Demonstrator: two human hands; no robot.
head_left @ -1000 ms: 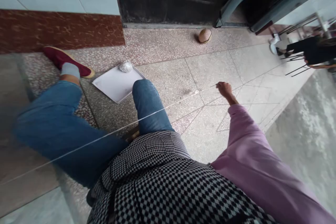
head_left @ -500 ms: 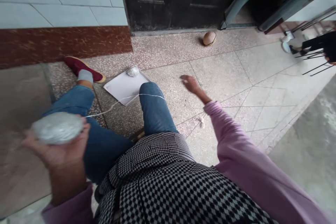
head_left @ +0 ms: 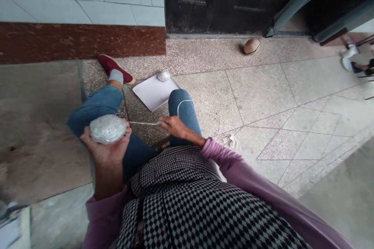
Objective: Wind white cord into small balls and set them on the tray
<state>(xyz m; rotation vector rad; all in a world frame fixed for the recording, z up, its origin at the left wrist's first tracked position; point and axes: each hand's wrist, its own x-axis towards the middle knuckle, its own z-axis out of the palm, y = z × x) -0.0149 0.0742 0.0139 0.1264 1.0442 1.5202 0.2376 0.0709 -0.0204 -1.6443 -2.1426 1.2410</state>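
Observation:
My left hand (head_left: 106, 149) is closed round a white ball of thread (head_left: 107, 128), held over my left thigh. A thin white thread (head_left: 143, 123) runs from the ball to my right hand (head_left: 173, 125), which pinches it just in front of my right knee. The thread loops on over that knee and down to the floor. I sit on a step in blue jeans, a checked top and pink sleeves.
A white sheet (head_left: 154, 92) lies on the floor by my feet with a smaller white ball (head_left: 164, 75) on its far corner. A brown ball (head_left: 251, 46) rests near a dark door. Another person's feet and chair legs show at the far right.
My right hand has come in from its stretch out to the right and now pinches the thread near the ball. My left hand with the ball has come into view and steadied.

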